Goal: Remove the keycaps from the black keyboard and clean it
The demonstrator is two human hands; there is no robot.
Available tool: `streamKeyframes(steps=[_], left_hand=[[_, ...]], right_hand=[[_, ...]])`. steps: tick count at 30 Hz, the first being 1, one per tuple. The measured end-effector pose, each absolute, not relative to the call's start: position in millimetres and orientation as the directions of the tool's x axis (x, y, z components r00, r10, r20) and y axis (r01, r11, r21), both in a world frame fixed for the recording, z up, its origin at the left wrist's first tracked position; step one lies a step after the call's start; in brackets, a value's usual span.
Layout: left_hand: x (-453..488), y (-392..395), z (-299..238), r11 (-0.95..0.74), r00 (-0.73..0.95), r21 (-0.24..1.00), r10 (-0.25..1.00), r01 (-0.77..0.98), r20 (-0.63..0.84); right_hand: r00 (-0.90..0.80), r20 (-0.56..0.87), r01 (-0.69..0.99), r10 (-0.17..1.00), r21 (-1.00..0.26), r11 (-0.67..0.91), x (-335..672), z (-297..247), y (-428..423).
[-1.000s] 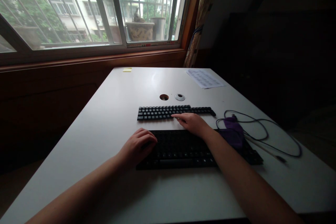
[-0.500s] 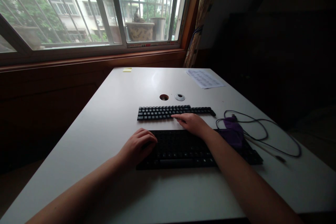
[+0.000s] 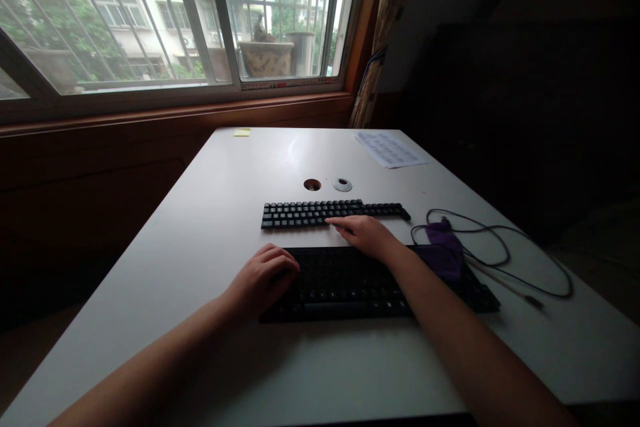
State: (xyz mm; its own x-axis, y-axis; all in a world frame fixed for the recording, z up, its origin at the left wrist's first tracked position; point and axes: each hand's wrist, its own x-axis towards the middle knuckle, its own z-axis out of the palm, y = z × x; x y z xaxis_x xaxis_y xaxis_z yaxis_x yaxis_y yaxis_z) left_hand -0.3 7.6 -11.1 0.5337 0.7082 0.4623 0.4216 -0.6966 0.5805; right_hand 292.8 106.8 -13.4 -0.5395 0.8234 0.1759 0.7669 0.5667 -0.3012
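Observation:
A long black keyboard (image 3: 335, 308) lies across the near part of the table; keycaps show in its lower rows, while its upper part is too dark to make out. My left hand (image 3: 267, 275) is curled over the keyboard's left end, fingertips partly hidden. Beyond it, black keycaps (image 3: 295, 215) stand in close rows, with a narrower group stretching right. My right hand (image 3: 365, 233) reaches over the keyboard to the front row, forefinger straight and thumb near it, closed at a keycap there. A purple cloth (image 3: 445, 257) covers part of the keyboard's right side.
A black cable (image 3: 505, 253) loops at the right of the white table (image 3: 190, 227). Farther back are a round hole (image 3: 313, 185), a grey ring-shaped cover (image 3: 343, 185), printed papers (image 3: 393, 150) and a yellow sticky note (image 3: 242, 133). A barred window (image 3: 165, 27) lies behind.

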Motion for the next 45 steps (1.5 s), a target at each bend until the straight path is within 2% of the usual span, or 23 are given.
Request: streamKeyframes(steps=[45], left_hand=[[0.0,7.2,-10.4,-0.699,0.535,0.573,0.707,0.428,0.462]], right_hand=[[-0.542,0.191,0.749,0.819,-0.332,0.573,293.5,-16.4,107.5]])
